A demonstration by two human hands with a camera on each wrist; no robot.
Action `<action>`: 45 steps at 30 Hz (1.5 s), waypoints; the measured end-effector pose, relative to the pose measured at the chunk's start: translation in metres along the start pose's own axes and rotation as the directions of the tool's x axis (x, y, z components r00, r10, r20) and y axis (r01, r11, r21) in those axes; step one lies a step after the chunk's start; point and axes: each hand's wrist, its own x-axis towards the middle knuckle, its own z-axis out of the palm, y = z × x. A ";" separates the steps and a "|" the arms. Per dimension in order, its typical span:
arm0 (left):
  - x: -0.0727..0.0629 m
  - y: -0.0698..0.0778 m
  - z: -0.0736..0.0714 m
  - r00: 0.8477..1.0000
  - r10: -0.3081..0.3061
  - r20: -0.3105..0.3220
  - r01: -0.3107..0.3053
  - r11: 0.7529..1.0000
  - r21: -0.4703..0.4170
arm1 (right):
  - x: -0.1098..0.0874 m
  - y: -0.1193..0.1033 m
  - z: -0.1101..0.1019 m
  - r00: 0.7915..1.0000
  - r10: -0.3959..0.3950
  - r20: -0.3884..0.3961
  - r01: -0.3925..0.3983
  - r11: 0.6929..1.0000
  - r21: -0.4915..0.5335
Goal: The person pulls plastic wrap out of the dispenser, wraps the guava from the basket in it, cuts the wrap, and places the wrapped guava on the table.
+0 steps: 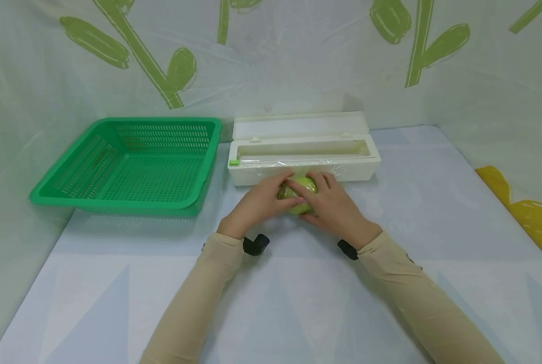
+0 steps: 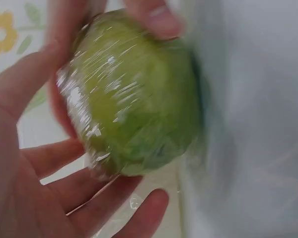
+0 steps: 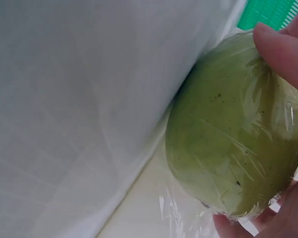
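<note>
A green fruit (image 1: 304, 188) wrapped in clear cling film lies between both hands, just in front of a white cling film dispenser (image 1: 257, 175). My left hand (image 1: 264, 202) holds its left side, the thumb across the near face. In the left wrist view, the left fingers (image 2: 109, 198) spread around the wrapped fruit (image 2: 139, 94), some at its underside. My right hand (image 1: 334, 205) grips the right side, fingers over the top and thumb low. Creased film shines on the fruit (image 3: 233, 134) in the right wrist view, with loose film (image 3: 176, 218) beneath.
The dispenser's lid (image 1: 298, 126) is raised, with a small green tab (image 1: 234, 162) at its left end. A green plastic basket (image 1: 198, 205) stands at the back left. Behind is a draped sheet (image 1: 280, 76) with a leaf print; a pale patterned cloth (image 1: 275, 303) covers the table.
</note>
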 end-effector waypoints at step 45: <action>0.011 -0.047 -0.002 0.637 -0.442 -0.631 0.069 0.849 -0.524 | 0.001 0.001 0.004 0.996 0.061 0.071 -0.061 0.998 -0.001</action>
